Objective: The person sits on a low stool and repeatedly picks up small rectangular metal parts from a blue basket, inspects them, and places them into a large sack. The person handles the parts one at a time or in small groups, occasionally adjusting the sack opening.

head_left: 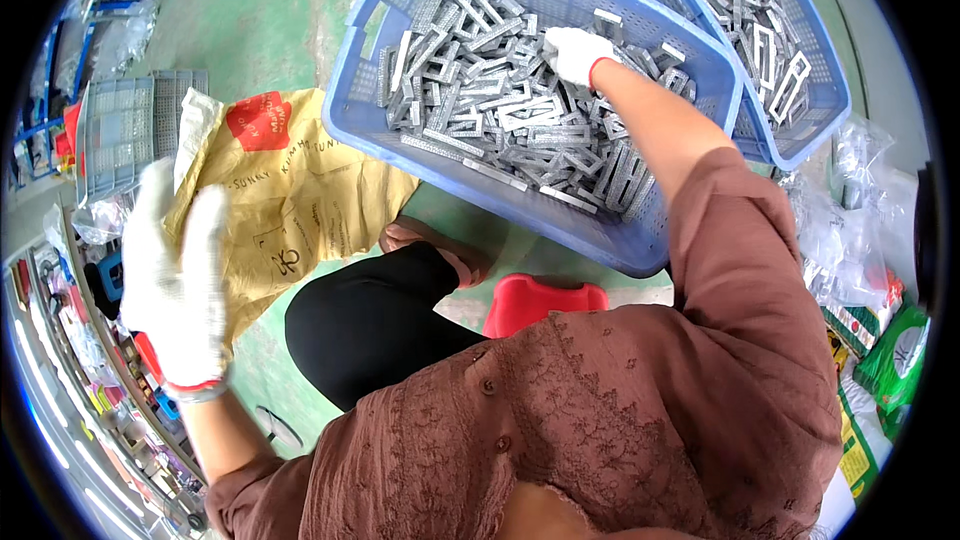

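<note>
My right hand (582, 56), in a white knit glove with a red cuff, reaches into a blue plastic basket (590, 232). The basket holds many grey metal rectangular frames (530, 112), heaped loosely. The right fingers are curled down against the pieces, and what they grip is hidden. My left hand (178, 275), in a matching glove, is raised at the left with its fingers stretched out and apart. It holds nothing. Beyond it a yellow printed sack (285, 195) lies on the floor, beside the basket.
A second blue basket (800, 145) of similar grey frames stands at the far right, against the first. A grey mesh crate (115, 130) is at the left. Near my legs is a red stool (540, 305). Plastic bags (850, 210) and a green package (893, 360) lie at the right.
</note>
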Available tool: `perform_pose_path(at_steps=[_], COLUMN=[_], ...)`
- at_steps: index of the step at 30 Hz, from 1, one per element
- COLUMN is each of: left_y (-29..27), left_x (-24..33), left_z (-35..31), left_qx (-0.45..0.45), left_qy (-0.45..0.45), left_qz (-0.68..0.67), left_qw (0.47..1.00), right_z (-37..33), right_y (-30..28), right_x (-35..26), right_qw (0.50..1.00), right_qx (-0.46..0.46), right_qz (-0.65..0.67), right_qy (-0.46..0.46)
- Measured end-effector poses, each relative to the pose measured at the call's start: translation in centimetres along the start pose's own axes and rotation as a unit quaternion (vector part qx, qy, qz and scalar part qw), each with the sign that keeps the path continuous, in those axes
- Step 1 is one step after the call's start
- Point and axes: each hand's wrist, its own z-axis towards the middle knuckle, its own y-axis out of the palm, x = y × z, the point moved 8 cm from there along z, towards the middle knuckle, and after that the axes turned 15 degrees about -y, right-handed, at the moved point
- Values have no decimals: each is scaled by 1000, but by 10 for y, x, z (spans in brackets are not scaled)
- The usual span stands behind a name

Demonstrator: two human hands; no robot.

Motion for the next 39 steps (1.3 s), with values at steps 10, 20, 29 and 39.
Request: perform_pose_path(at_steps=[10,20,29,39], left_y=[210,167,160,154], left_x=[137,164,147,143], left_z=[-68,-88,-68,-66], left_qx=[-575,-581,-492,-505], left_qy=[-263,-208,-235,-204], left_qz=[-580,-768,-796,-800], left_qw=[513,171,263,252], right_z=[-57,-122,-158,-180], right_y=[-164,-204,-212,-232], right_x=[-133,-186,-225,-299], right_qw=[864,831,935,888], right_qx=[12,106,162,347], right_qz=[492,539,261,-80], right_qy=[-108,-87,-179,-292])
